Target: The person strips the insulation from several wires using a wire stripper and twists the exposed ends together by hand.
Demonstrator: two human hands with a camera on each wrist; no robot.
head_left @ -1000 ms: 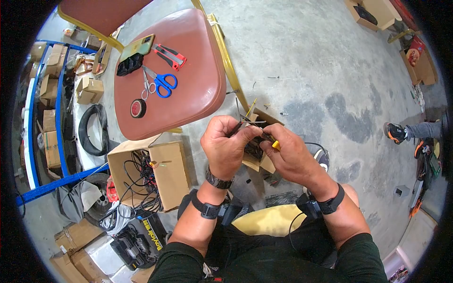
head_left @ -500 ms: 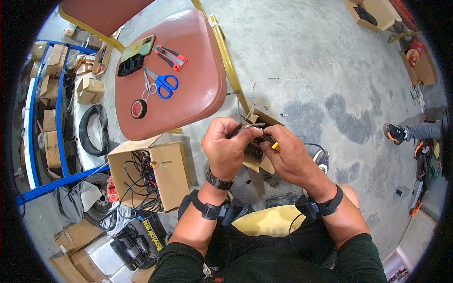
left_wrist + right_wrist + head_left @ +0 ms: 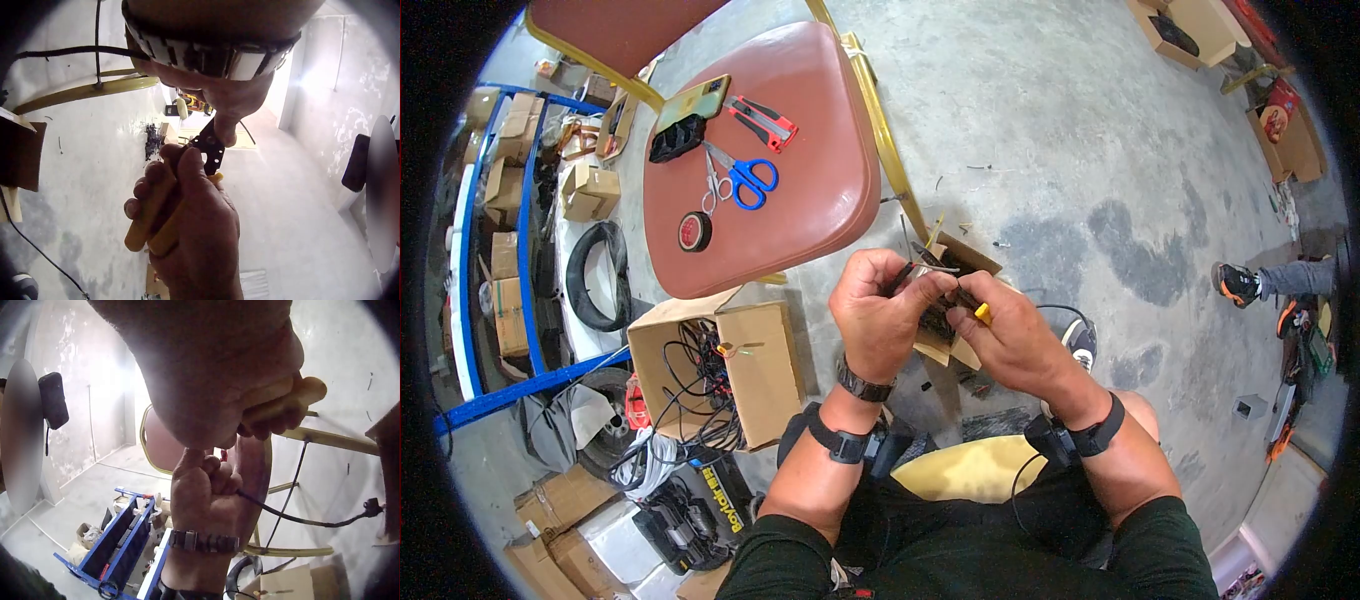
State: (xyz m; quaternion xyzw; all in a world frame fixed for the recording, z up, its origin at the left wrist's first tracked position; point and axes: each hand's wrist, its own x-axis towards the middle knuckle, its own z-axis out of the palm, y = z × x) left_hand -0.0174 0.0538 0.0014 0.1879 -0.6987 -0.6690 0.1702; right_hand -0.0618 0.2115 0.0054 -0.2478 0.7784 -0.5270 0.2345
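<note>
In the head view the left hand [image 3: 882, 312] pinches a dark cable with thumb and fingers, close beside the right hand [image 3: 1018, 338]. Fingers of the right hand curl round the yellow handles [image 3: 142, 230] of a pliers-like tool, whose black, holed metal head [image 3: 214, 150] reaches the left hand [image 3: 228, 106] in the left wrist view. From the left fist [image 3: 203, 494] the black cable [image 3: 284, 516] trails out in the right wrist view. Fingers cover the spot where tool and cable come together.
A brown chair seat [image 3: 780, 210] holds blue scissors [image 3: 752, 184], a red cutter [image 3: 762, 124], tape [image 3: 693, 231] and a phone. Below it stands a carton [image 3: 765, 370] of cables. Another open box [image 3: 966, 250] lies beyond the hands; blue shelving [image 3: 526, 230] is at left.
The right hand has shifted slightly toward the left hand, and the thin cable end above the fingers has changed its angle. Both hands keep their hold.
</note>
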